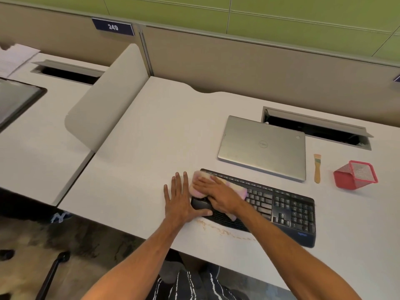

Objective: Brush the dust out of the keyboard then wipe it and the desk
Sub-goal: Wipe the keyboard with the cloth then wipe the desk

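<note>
A black keyboard [281, 208] lies at an angle on the pale desk [151, 135] near its front edge. My right hand [218, 194] presses flat on a pink and yellow cloth [239, 190] spread over the keyboard's left end. My left hand [180, 200] lies flat on the desk beside that end, fingers straight, thumb touching the keyboard's wrist rest. A small wooden-handled brush [317, 168] lies on the desk to the right of the laptop, away from both hands.
A shut silver laptop [263, 147] sits behind the keyboard. A red mesh pen holder [355, 174] lies on its side at the right. An open cable hatch [316, 128] is behind the laptop. A curved divider [108, 100] separates the neighbouring desk. A brownish stain [218, 229] marks the front edge.
</note>
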Available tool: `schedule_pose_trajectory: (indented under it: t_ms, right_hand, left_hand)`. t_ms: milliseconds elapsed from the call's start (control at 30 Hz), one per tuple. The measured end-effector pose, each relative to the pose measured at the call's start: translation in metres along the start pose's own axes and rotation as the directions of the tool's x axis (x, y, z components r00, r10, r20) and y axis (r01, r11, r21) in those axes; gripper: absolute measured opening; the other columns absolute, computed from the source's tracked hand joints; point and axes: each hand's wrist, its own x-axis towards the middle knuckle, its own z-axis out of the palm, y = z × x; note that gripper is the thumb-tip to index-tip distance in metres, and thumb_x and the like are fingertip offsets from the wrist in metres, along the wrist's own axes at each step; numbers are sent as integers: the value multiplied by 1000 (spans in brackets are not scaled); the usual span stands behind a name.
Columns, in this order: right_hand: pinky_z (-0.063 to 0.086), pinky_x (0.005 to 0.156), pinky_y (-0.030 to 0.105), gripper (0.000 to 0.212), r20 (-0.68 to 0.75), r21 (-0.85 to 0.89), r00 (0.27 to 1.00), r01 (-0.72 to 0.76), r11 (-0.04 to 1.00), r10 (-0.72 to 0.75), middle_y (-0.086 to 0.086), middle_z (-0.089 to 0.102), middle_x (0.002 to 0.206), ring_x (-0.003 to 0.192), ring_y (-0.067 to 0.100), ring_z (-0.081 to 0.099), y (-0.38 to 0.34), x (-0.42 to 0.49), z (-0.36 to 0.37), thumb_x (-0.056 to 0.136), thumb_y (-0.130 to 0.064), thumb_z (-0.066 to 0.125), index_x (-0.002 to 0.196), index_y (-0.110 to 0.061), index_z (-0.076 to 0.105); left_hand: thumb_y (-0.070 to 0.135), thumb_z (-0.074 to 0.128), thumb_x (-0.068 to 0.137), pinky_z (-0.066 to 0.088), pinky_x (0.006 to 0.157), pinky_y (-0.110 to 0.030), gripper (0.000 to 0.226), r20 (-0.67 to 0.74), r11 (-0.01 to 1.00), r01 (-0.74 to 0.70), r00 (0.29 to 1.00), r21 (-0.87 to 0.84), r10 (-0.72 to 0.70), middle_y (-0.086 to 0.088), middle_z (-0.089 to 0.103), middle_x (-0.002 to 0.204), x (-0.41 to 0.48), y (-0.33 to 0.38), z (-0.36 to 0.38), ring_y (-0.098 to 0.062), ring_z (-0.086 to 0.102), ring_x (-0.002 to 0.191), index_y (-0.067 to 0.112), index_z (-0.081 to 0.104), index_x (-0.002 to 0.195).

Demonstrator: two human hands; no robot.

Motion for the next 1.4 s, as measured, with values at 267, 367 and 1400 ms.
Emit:
schedule_pose_trajectory:
  t_ms: [267, 367, 1400]
  right_hand:
    - [3, 131, 42, 66, -46, -132, 998, 37, 991, -43, -12, 15, 172, 159, 2, 4, -14, -35, 12, 103, -18, 44, 165, -28, 25]
    - [13, 130, 47, 81, -220, -42, 953, -221, 974, 207, -10, 14, 173, 158, 2, 4, -22, -27, 21, 90, -4, 45, 166, -26, 24]
    - [18, 129, 51, 70, -510, 107, 700, -526, 844, 501, -14, 29, 169, 156, 1, 18, 1, -152, 21, 102, -4, 48, 164, -28, 29]
  left_hand:
    - [118, 48, 50, -13, 133, -57, 168, -11, 999, -33, 999, -1, 33, -9, -31, 179, 2, -3, 3, -27, -24, 167, 28, -34, 167]
    - [117, 48, 50, -15, 132, -58, 166, 31, 999, -52, 998, 9, 51, -9, -37, 176, 4, -2, 2, -27, -29, 166, 31, -35, 166]
    - [116, 50, 47, -15, 133, -51, 177, 316, 954, -299, 904, -11, 287, -6, -35, 178, 38, 18, -18, -28, -29, 165, 17, -36, 166]
